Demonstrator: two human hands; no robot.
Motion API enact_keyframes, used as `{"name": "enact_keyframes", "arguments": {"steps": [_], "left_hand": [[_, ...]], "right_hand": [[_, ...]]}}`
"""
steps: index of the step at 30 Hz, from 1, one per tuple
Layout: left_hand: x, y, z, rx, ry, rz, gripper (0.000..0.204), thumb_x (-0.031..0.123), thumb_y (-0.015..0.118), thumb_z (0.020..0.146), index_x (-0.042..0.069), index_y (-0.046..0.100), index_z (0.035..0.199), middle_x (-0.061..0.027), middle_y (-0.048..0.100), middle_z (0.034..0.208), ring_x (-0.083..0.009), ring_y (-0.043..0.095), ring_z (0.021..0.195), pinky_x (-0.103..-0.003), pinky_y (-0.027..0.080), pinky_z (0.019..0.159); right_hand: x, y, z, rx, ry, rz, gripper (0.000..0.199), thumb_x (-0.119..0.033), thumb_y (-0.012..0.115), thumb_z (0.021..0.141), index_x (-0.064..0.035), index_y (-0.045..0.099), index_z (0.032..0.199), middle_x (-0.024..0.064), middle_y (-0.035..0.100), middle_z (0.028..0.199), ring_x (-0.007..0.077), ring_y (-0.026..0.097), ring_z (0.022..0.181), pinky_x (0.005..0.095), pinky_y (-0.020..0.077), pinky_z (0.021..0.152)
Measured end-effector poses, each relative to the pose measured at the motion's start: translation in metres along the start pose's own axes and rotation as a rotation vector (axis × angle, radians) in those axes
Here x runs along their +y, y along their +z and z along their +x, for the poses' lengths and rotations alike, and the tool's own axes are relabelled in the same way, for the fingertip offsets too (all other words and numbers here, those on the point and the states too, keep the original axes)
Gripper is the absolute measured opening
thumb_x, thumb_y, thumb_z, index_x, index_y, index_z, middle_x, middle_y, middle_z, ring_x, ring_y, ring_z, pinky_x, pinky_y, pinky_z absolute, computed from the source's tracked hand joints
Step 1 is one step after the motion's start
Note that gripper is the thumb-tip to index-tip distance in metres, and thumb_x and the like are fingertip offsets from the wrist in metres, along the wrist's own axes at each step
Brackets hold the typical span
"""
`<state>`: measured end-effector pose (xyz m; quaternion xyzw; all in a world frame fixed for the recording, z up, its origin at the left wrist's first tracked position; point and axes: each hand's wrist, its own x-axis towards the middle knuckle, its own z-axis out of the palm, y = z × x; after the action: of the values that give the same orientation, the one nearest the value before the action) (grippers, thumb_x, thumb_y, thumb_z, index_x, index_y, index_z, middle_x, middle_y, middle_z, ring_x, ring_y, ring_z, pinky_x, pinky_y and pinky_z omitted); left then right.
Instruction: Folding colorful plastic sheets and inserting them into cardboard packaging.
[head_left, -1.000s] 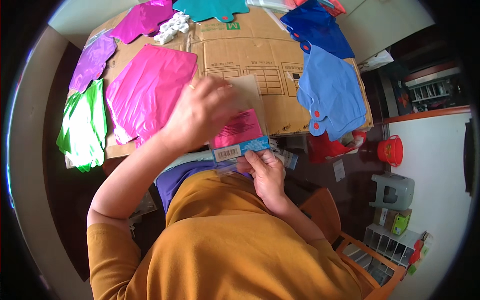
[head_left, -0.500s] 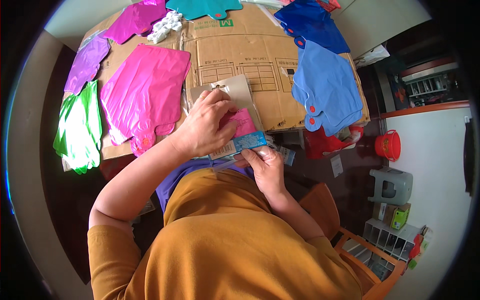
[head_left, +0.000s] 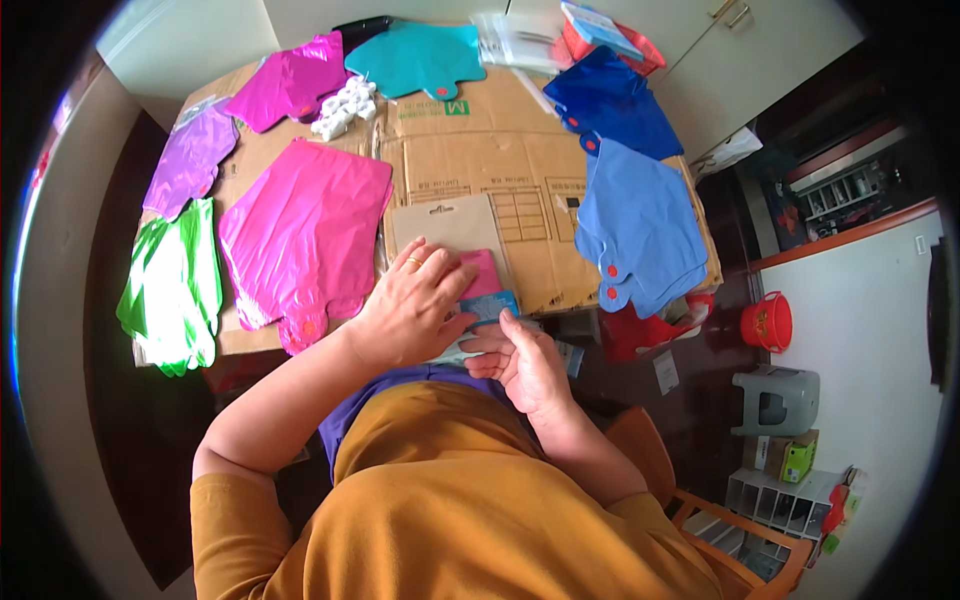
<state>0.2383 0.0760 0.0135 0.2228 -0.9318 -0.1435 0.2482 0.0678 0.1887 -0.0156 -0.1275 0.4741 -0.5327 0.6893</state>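
Observation:
A flat packet (head_left: 445, 222) with a beige hanging card lies at the near edge of the cardboard. A pink piece (head_left: 482, 272) and a blue printed label (head_left: 490, 306) show at its lower part. My left hand (head_left: 412, 305), with a ring on one finger, rests over the packet, fingers stretched across the pink piece and thumb apart below. Beside the label's lower edge is my right hand (head_left: 525, 365), palm turned up, thumb at the label's corner and apart from the loosely bent fingers. Clear plastic between the hands is hard to make out.
Cardboard (head_left: 430, 150) covers the table. On it lie flat foil pieces in pink (head_left: 305, 235), green (head_left: 175, 285), purple (head_left: 190, 160), teal (head_left: 415, 60) and blue (head_left: 645, 225), plus a white bundle (head_left: 345, 108). A wooden chair (head_left: 740, 530) stands at right; a red bucket (head_left: 767, 322) is beyond.
The view has tilted up, showing more of the table's far side. My left fingers have flattened from a pinch over the pink piece. My right thumb and fingers have parted at the label.

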Motion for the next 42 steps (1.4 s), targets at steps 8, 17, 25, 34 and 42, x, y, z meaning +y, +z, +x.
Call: {"name": "enact_keyframes", "arguments": {"steps": [8, 17, 25, 34, 42], "left_hand": [[-0.007, 0.010, -0.001, -0.234, 0.124, 0.191, 0.064, 0.043, 0.052, 0.091, 0.012, 0.038, 0.146, -0.0193, 0.032, 0.151, -0.0358, 0.027, 0.141, -0.051, 0.018, 0.115], [-0.007, 0.007, 0.004, -0.234, 0.146, 0.142, 0.066, 0.048, 0.051, 0.091, 0.015, 0.037, 0.146, -0.0199, 0.031, 0.151, -0.0362, 0.030, 0.140, -0.053, 0.020, 0.114], [-0.029, -0.003, 0.001, 0.006, 0.213, -0.095, 0.031, 0.018, 0.076, 0.076, 0.007, 0.060, 0.100, -0.0128, 0.055, 0.113, -0.0325, 0.052, 0.115, -0.053, 0.039, 0.104], [-0.019, 0.002, 0.006, 0.110, 0.175, -0.025, 0.032, 0.018, 0.077, 0.072, 0.003, 0.062, 0.096, -0.0143, 0.059, 0.109, -0.0324, 0.058, 0.110, -0.050, 0.043, 0.100], [-0.015, 0.005, -0.003, 0.135, 0.335, 0.140, 0.026, 0.015, 0.069, 0.074, -0.001, 0.062, 0.093, -0.0207, 0.062, 0.109, -0.0374, 0.060, 0.107, -0.050, 0.047, 0.096]], "right_hand": [[0.010, -0.001, 0.013, 0.069, -0.108, -0.216, 0.046, -0.038, 0.054, 0.098, 0.0066, 0.065, 0.095, 0.0151, 0.070, 0.079, 0.0200, 0.068, 0.063, 0.0292, 0.0556, 0.059], [0.007, -0.003, 0.012, 0.083, -0.076, -0.214, 0.044, -0.038, 0.055, 0.098, 0.0049, 0.066, 0.095, 0.0138, 0.069, 0.079, 0.0174, 0.066, 0.059, 0.0281, 0.0539, 0.056], [-0.098, -0.009, 0.014, -0.395, 0.219, -0.965, 0.034, -0.027, 0.060, 0.095, 0.0056, 0.068, 0.090, 0.0164, 0.070, 0.079, 0.0210, 0.069, 0.064, 0.0306, 0.0560, 0.060], [-0.240, 0.010, 0.234, 0.537, -0.895, -1.971, 0.022, -0.026, 0.069, 0.082, -0.0046, 0.070, 0.085, 0.0136, 0.070, 0.091, 0.0308, 0.068, 0.088, 0.0443, 0.0515, 0.076], [-0.232, 0.011, 0.246, 0.558, -1.073, -2.251, 0.021, -0.017, 0.064, 0.077, -0.0012, 0.068, 0.090, 0.0158, 0.069, 0.079, 0.0351, 0.068, 0.076, 0.0442, 0.0538, 0.071]]}}
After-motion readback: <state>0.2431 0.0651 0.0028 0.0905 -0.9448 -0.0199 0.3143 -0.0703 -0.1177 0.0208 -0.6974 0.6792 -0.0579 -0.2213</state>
